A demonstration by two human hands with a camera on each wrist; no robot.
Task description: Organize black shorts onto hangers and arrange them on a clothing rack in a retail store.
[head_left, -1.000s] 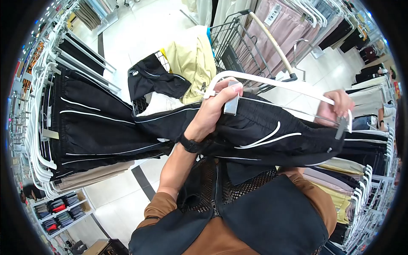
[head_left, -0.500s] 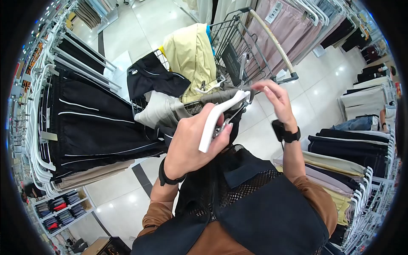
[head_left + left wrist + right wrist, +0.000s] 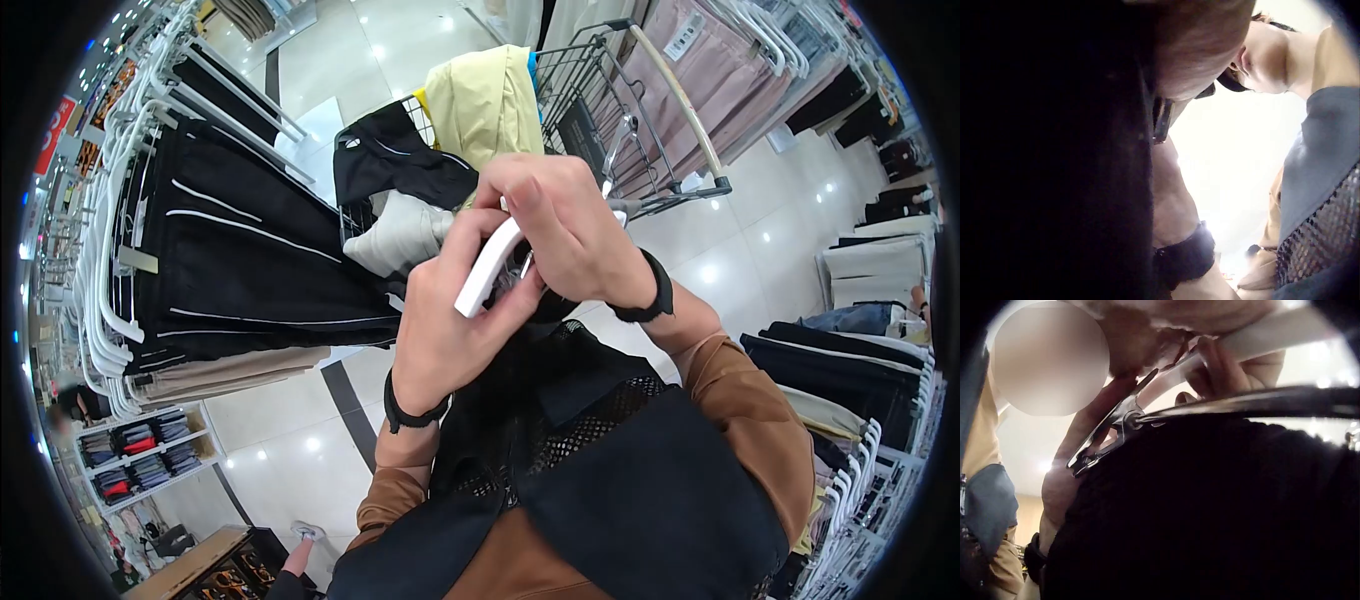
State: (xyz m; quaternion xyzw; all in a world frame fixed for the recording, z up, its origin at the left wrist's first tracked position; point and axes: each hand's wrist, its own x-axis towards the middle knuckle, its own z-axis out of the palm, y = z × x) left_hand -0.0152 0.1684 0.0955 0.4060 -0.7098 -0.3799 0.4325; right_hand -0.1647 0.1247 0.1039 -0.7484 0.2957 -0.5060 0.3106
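Observation:
Between both hands is a white clip hanger [image 3: 485,275], its near end pointing toward the person's chest. My left hand [image 3: 440,315] grips that near end, the thumb below it. Right beside it, my right hand [image 3: 575,235] bends over the hanger's upper part, fingers curled onto it. A metal clip [image 3: 1100,440] on the hanger's metal rod [image 3: 1260,405] sits at the gathered waistband of black trousers [image 3: 1204,506] in the right wrist view. From above, the hands hide most of the trousers. Dark cloth [image 3: 1054,156] fills much of the left wrist view.
A wire shopping cart [image 3: 590,85] ahead carries a pale yellow garment [image 3: 470,100], a black garment [image 3: 395,150] and a light grey one [image 3: 400,235]. Black trousers [image 3: 260,270] hang on a rack at left. Pink trousers [image 3: 690,90] hang behind the cart; another rack of folded trousers [image 3: 850,370] stands right.
The hanger, first held sideways with the trousers spread, has swung end-on to the chest. My right hand let go of its far end, stood open, then came in beside my left hand.

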